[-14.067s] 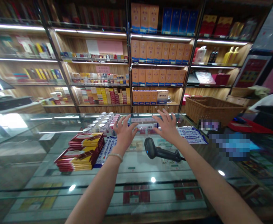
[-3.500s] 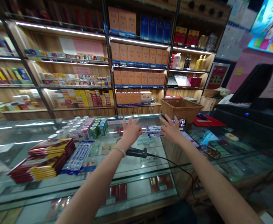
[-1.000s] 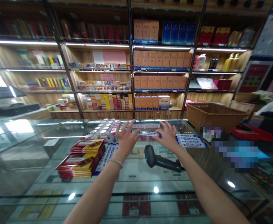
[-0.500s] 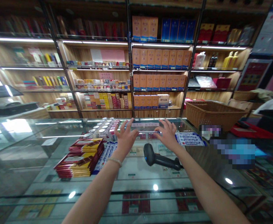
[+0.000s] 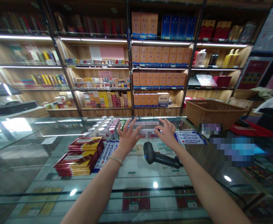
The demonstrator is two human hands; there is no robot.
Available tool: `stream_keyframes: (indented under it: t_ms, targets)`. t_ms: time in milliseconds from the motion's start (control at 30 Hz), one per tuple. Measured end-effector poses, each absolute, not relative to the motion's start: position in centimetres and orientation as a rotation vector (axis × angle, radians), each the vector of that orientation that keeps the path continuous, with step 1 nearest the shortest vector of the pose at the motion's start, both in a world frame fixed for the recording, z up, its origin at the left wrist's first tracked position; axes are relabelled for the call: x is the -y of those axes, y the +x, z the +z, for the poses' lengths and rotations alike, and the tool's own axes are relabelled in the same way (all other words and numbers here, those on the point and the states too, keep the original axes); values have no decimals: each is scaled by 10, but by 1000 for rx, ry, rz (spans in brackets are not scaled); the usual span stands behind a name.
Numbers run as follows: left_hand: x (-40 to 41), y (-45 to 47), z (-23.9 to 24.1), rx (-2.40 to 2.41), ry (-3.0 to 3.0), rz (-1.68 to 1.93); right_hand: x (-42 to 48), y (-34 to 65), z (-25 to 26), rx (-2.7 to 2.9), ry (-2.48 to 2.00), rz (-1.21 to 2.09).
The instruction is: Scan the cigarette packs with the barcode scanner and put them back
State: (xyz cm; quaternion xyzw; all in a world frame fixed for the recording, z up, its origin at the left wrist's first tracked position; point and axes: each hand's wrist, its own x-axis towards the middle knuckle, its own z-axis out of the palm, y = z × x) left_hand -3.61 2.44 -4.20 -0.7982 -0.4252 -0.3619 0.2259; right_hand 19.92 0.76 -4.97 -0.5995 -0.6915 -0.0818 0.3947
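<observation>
My left hand is over the far middle of the glass counter, its fingers spread and nothing between them. Opposite it, my right hand has thumb and forefinger brought together at the right end of a thin pale strip; the strip's kind is too small to make out. A black barcode scanner lies on the glass below both hands. Blue-and-white packets lie beside my right hand. Left of my left wrist are more blue-and-white packets and stacked red-and-yellow chocolate bars.
Lidded clear jars and small pink-and-white packs stand behind the chocolate. A wicker basket sits at the right, near a red surface. The glass counter extends toward me; stocked shelves line the wall.
My left hand's thumb and fingers have parted and come off the thin pale strip. My right hand stays nearly in place at its other end. The scanner has not moved.
</observation>
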Motion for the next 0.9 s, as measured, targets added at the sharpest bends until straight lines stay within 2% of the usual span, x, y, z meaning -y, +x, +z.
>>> stream_keyframes:
  t_ms: [233,533,900]
  targets:
    - [-26,-35,-44,1154,-2191,-1021,-9,197,-53,1767,-1507,-202]
    - [-24,-36,-44,1197,-2213,-1013,7,196,-47,1918,-1493,-560]
    - [-24,-34,-45,1146,-2182,-1010,5,193,-48,1969,-1487,-685]
